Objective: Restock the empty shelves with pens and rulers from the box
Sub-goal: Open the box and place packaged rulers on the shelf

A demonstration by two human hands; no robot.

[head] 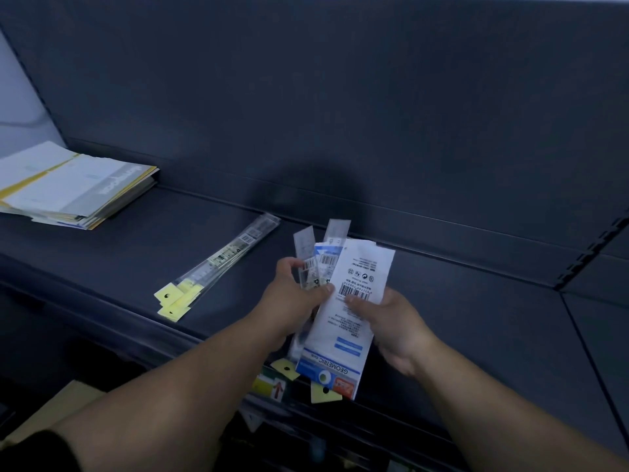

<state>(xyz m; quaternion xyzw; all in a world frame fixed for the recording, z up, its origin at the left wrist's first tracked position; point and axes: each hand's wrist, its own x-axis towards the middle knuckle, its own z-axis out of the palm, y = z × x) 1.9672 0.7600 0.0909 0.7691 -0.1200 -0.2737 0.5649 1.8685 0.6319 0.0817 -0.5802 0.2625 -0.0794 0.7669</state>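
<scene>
1. Looking down on a dark, matte metal shelf [442,301], flat and smooth, with a low lip along the back.
2. Lying flat on it, left of centre: long, thin rulers [221,264] in clear glossy sleeves, slightly fanned, with square yellow tabs [170,298] at the near end, each punched with a hole.
3. Held over the shelf's front edge, just right of those: a flat white pack [360,267] printed with a barcode and GEOMETRIC on a blue band, with narrower clear ruler packs [308,264] fanned behind it.
4. Left hand [292,294]: curled round the clear ruler packs, thumb across the front, fingers behind.
5. Right hand [391,325]: pinching the white pack near its right edge, thumb on the barcode, fingers underneath; close to the left hand, thumbs nearly meeting.
6. Resting at the shelf's far left: a slumped stack of white and yellow paper booklets [75,189].
7. Showing at the bottom left: a corner of a brown cardboard box [68,400].
</scene>
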